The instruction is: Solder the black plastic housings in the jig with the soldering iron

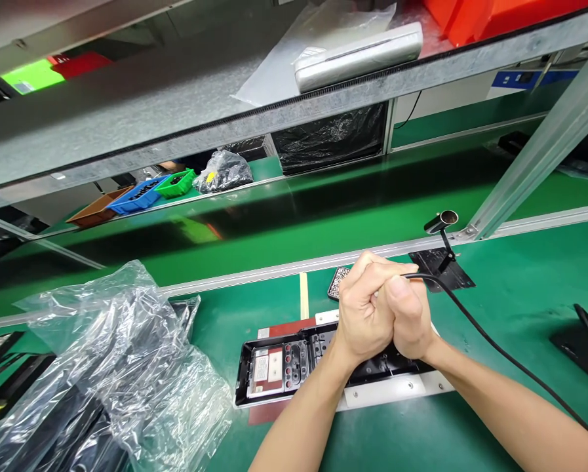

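Note:
Both my hands are closed together above a long black plastic housing [294,367]. My left hand [365,314] and my right hand [411,318] wrap round what looks like a soldering iron, its body hidden by my fingers. Its black cord [463,305] leaves at the top of my right hand and runs down to the right. The housing lies open on a white fixture [387,392] and a red-brown sheet [264,415]. Round holes and a labelled recess show at its left end; my hands and forearms cover part of the rest.
A metal tube holder [441,221] stands behind my right hand on a black pad [458,272]. A small tray of metallic bits [339,282] sits behind my left hand. Clear plastic bags [141,354] cover dark parts at left. An overhead shelf [185,134] crosses above.

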A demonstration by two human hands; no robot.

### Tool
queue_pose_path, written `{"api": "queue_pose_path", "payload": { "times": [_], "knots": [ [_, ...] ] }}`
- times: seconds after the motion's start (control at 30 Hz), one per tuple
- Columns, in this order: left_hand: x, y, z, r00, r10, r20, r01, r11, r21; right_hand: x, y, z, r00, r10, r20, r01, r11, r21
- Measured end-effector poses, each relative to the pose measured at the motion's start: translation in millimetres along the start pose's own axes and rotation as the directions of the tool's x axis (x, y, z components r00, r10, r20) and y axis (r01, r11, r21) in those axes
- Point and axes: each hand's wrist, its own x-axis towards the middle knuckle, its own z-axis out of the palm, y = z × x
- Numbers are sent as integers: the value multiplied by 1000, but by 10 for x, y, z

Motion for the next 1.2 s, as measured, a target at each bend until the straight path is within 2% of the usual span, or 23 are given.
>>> {"api": "queue_pose_path", "payload": {
  "times": [0.1,0.27,0.4,0.57,0.67,0.77,0.9,1.03,1.2],
  "knots": [
    [13,7,16,1000,8,-10,-9,1000,-22,2,12,-18,998,-63,-9,63,998,-19],
    [45,36,44,1000,-3,11,3,1000,5,1,30,-53,996,-79,-42,78,997,-28],
    [57,65,32,999,-20,36,21,999,-41,-2,27,-83,994,-88,-65,86,996,-33],
    [82,133,-31,985,-110,132,119,991,-66,15,-29,-60,999,33,-42,-30,997,74],
    [84,190,-103,984,-117,137,125,991,-48,21,-54,-35,996,85,7,-85,985,149],
    [28,260,-252,991,-120,54,118,992,36,11,-53,-32,985,169,39,-174,953,248],
    [-167,377,-586,972,-227,-55,233,944,234,9,-59,-48,970,240,43,-242,924,295],
    [-439,471,-912,938,-346,-2,310,838,449,22,-82,-63,971,235,32,-234,929,286],
    [-749,475,-1130,864,-480,153,318,754,574,28,-103,-96,970,239,39,-240,930,278]
  ]
}}
